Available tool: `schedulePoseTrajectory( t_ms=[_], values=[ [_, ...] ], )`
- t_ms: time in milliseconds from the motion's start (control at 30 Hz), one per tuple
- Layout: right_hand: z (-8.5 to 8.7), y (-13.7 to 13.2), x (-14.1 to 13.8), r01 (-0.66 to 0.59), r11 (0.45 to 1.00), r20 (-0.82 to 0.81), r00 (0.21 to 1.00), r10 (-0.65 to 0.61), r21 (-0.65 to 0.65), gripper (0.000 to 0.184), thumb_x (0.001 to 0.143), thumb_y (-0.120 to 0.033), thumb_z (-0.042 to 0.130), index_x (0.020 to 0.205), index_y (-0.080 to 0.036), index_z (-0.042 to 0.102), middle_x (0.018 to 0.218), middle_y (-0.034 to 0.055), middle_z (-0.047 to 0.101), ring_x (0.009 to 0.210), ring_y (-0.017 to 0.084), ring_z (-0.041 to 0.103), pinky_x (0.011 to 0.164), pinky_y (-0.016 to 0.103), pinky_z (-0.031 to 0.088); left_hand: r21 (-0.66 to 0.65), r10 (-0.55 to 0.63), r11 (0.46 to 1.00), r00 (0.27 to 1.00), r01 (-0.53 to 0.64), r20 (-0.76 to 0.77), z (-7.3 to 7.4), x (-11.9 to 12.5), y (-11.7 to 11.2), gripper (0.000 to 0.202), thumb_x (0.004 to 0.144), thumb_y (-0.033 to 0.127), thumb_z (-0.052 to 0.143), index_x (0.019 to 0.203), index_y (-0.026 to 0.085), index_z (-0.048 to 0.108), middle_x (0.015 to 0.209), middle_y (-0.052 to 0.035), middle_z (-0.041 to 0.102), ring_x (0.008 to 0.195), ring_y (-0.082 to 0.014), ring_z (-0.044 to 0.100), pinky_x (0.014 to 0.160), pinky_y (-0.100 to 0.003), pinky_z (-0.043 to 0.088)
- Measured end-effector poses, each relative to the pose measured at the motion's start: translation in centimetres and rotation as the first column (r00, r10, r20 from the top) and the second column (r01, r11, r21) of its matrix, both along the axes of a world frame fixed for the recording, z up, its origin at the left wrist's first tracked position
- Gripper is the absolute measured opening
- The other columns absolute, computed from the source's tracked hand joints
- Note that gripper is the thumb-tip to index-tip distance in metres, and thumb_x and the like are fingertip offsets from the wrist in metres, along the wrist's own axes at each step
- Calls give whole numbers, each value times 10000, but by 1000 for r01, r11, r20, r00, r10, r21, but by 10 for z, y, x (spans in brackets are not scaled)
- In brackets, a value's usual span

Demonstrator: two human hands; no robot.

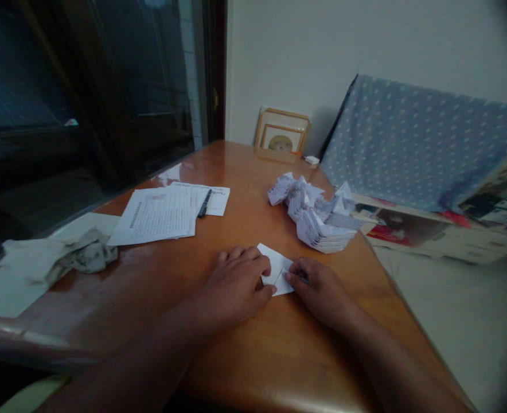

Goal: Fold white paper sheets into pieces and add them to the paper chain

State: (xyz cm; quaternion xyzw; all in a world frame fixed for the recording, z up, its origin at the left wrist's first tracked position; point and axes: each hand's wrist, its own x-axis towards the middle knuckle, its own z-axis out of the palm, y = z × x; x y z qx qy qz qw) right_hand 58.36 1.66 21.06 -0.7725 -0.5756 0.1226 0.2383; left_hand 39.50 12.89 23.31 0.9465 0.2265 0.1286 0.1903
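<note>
A small piece of folded white paper [272, 260] lies on the wooden table in front of me, with a crease or flap edge across its middle. My left hand [240, 281] rests over its left side, fingers bent and thumb and index finger gripping the left edge. At its right corner, my right hand [320, 287] pinches the paper between thumb and curled fingers. Just beyond, to the right, stands a cluster of folded paper pieces [324, 232], nested in stacks with pointed tips and printed lines on them.
Printed sheets [159, 215] lie on the left of the table [236, 166], with a black pen [205, 203] on them. Nearer sits a crumpled grey cloth [88, 252]. A framed picture [283, 132] leans at the far end. A blue dotted cloth [412, 143] hangs at right.
</note>
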Motion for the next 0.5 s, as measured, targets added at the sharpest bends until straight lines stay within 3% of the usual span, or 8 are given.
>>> schedulePoseTrajectory(
  t_ms=[500],
  values=[
    [-4, 0, 1, 35, 999, -42, 999, -34, 35, 126, 867, -326, 609, 877, -203, 583, 848, 36, 635, 765, 179, 564, 658, 294, 369, 70, -33, 997, 999, 32, 1, 2, 1, -5, 176, 812, 355, 668, 905, 233, 581, 1038, -32, 601, 1052, -268, 487, 849, -398, 323]
  ],
)
